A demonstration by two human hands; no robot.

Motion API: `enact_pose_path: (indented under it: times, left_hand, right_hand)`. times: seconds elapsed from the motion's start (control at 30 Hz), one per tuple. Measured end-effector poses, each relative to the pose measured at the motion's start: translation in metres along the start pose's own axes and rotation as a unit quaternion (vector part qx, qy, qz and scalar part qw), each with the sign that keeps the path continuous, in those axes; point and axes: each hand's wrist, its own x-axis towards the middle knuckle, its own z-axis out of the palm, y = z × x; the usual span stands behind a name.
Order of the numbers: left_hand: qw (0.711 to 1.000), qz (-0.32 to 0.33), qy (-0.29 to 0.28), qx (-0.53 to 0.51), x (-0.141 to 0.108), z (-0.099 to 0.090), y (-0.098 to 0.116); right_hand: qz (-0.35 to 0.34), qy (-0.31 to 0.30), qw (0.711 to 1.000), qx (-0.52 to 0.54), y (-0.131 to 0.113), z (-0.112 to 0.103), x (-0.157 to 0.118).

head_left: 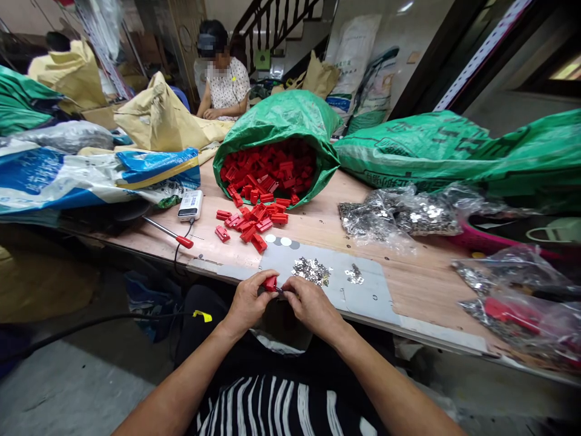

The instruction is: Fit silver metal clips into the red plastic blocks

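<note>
While the left hand pinches a small red piece between thumb and fingers, the right hand meets it from the other side, its fingertips drawn together on a slim dark bit at the end of that piece. From where I stand, the fingers hide too much to tell exactly what the bit is. The grip sits at the near edge of the table, with the red piece held up in it, above the person's lap.

Just beyond the grip and to its right, a grey sheet lies flat, bearing a heap of small shiny metal parts and, farther right, a smaller cluster. Two pale discs lie past the grip, near the sheet's far left corner. Beyond them and a little left are loose red pieces, spilling from the mouth of a big green sack packed with more.

Left of the grip I see a screwdriver-like tool with a red handle, and behind it a white device with a cable. Well off to the right are clear plastic bags of metal parts and a pink basket. Across the table, far beyond the grip, another person in a dotted top sits with hands together.
</note>
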Motion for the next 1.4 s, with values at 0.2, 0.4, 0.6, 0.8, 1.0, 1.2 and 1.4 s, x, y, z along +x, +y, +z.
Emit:
enact_pose_path:
  times: [0.2,0.4,0.6,0.8,1.0,1.2,1.4]
  left_hand:
    - [1.000,0.016,0.000,0.005,-0.001,0.003,-0.002]
    - [1.000,0.010,0.012,-0.016,-0.004,0.001,0.000]
    - [0.996,-0.020,0.067,-0.059,-0.010,-0.008,0.013]
    - [0.937,-0.118,0.066,-0.322,-0.013,-0.009,0.034]
    - [0.751,-0.232,0.004,-0.618,-0.013,-0.013,0.048]
    - [0.675,-0.305,0.023,-0.671,-0.016,-0.011,0.053]
    - [0.648,-0.324,0.045,-0.688,-0.018,-0.007,0.058]
  right_hand:
    - [0.041,-0.019,0.999,-0.030,-0.011,-0.004,0.006]
    - [-0.007,-0.008,1.000,-0.019,-0.006,-0.001,0.000]
    - [-0.069,0.044,0.991,0.106,-0.001,-0.013,-0.011]
    - [-0.065,-0.018,0.976,0.209,-0.007,-0.022,-0.020]
    - [-0.078,-0.062,0.969,0.227,-0.017,-0.024,-0.022]
    - [-0.105,-0.044,0.972,0.208,-0.024,-0.026,-0.020]
    - [-0.125,0.015,0.978,0.168,-0.023,-0.025,-0.019]
